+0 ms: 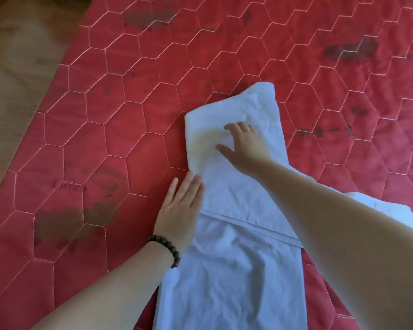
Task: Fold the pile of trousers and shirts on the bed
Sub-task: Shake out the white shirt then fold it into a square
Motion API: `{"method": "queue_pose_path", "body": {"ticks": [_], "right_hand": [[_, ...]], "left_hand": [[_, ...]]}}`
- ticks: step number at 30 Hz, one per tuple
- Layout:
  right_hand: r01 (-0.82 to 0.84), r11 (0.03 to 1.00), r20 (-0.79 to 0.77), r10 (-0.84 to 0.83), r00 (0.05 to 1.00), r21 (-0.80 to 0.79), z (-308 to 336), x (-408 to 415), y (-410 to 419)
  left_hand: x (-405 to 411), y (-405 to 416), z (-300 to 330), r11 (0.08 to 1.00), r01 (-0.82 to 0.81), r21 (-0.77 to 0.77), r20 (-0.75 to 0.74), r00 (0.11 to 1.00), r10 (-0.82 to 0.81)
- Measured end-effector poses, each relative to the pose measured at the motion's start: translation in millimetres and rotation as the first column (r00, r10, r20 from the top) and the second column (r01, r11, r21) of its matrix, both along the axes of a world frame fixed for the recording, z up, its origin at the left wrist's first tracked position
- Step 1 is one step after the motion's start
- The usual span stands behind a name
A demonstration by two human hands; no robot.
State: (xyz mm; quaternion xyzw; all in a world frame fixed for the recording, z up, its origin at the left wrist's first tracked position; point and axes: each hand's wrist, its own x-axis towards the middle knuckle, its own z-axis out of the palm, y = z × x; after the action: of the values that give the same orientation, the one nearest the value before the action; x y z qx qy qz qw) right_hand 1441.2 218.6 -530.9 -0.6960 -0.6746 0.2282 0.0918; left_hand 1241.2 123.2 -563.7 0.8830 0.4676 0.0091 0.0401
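Head view: smoothing a half-folded white garment (231, 234) on red quilt (105, 115); left hand (180, 208), right hand (244, 146) flat, fingers straight. Next, probably folding the near end over.

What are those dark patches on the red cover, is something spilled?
Dark smudges mark the red quilt in several spots, looking like stains; whether wet, I cannot tell. The white garment under the left hand and right hand looks clean.

You have one white garment (229, 234) on the red quilt (105, 139), possibly a shirt, though the folds obscure it. Two hands: left (179, 208), right (244, 148). One bead bracelet (167, 250).
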Motion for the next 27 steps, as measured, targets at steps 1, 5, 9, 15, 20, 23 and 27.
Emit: {"method": "queue_pose_path", "body": {"ticks": [1, 5, 9, 15, 20, 23, 27], "right_hand": [[0.025, 0.999, -0.021, -0.026, 0.999, -0.042, -3, -10, 14], [0.094, 0.978, 0.132, -0.07, 0.989, -0.185, -16, -33, 52], [0.178, 0.967, -0.165, -0.209, 0.964, -0.184, -19, -38, 66], [0.234, 0.95, -0.135, -0.21, 0.968, 0.204, -13, -44, 37], [-0.011, 0.951, -0.026, 0.02, 0.999, 0.309, -33, -39, -26], [-0.142, 0.979, 0.083, 0.131, 0.988, 0.147, -52, -26, -39], [-0.111, 0.991, 0.248, 0.089, 0.965, 0.075, -60, -10, -46]], "left_hand": [[-2, 1, -1, 1.0, 0.021, 0.004, -0.012, 1.0, -0.021], [-9, 6, -4, 0.998, 0.069, -0.005, 0.004, 0.998, -0.069], [-15, 9, -1, 0.995, 0.078, -0.067, 0.033, 0.997, -0.076], [-14, 14, 21, 0.994, 0.011, -0.111, 0.101, 0.995, 0.001], [30, 26, 15, 0.994, -0.01, -0.106, 0.078, 0.997, 0.018], [38, 32, -7, 0.986, -0.113, -0.118, -0.106, 0.989, 0.101], [37, 28, -17, 0.977, -0.188, -0.103, -0.066, 0.981, 0.182]]}}
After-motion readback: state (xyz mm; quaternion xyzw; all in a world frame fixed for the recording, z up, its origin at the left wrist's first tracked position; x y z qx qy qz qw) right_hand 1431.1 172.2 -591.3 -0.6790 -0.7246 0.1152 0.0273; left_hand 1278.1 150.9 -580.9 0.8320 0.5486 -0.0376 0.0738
